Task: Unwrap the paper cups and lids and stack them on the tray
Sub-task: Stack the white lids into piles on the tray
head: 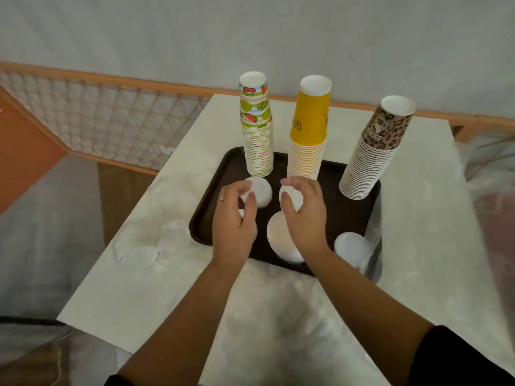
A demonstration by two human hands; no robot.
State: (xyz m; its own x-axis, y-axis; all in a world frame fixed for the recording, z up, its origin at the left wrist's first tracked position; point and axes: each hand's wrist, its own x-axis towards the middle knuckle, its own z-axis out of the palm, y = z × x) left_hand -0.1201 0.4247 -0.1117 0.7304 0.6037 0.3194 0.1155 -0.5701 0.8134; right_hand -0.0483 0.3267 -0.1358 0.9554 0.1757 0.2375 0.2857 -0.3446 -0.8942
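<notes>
While both hands (234, 218) (303, 215) curl, lids (259, 190) within each grip.

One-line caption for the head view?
Both hands grip white lid stacks on a tray with three cup stacks.

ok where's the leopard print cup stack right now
In the head view the leopard print cup stack stands upside down at the tray's far right corner, leaning right, to the right of the yellow cup stack.

Two bare forearms were extended forward side by side. The left hand (233, 218) and right hand (305, 215) were held palm-down — fingers curled, thumb and fingertips pinched round something small and white.
</notes>
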